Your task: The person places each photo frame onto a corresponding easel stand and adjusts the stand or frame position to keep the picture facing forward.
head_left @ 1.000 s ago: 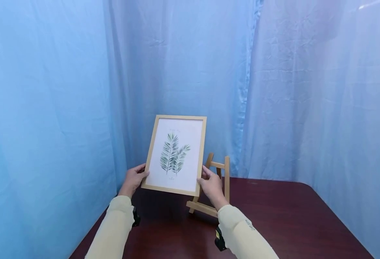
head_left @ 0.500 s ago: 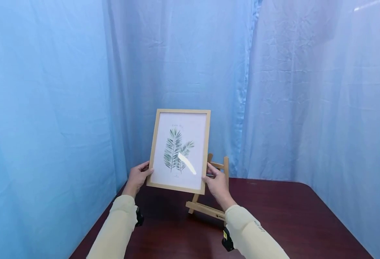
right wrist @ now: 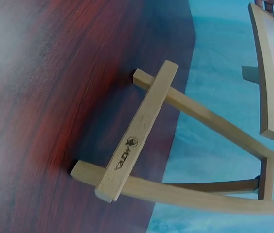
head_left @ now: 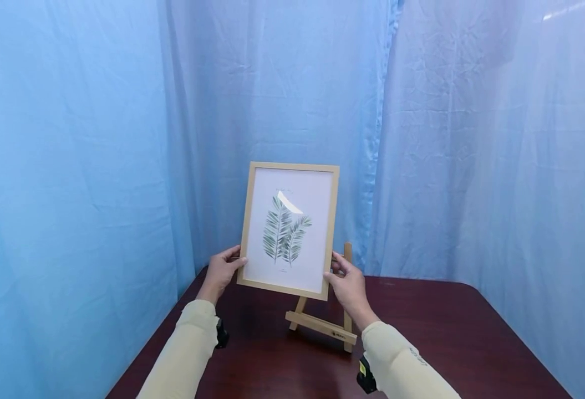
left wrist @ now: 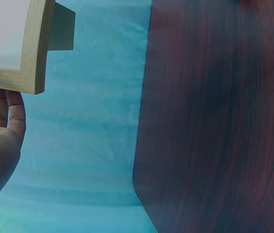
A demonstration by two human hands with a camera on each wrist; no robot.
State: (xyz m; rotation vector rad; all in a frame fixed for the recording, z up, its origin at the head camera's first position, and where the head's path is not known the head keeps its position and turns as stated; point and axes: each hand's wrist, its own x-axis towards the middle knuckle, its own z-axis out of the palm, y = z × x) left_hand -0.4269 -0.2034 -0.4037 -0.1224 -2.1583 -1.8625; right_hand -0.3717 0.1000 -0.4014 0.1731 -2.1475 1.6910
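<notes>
The fingers of the left hand and right hand pinch the framed picture by opposite sides, thumbs in front. It is held up, slightly tilted, before the easel, above its ledge. Beneath the easel is the worktop; behind hangs blue curtain.

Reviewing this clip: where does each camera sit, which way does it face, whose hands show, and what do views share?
Head: worn on the head, facing forward and down at the framed print, easel and table; both sleeves, left hand and right hand show.
Left wrist: on that wrist, facing a framed print corner, curtain and table; part of the left hand shows.
Right wrist: on that wrist, facing the easel and framed print; parts of both hands show.
Shared: head and right wrist both include the easel.
</notes>
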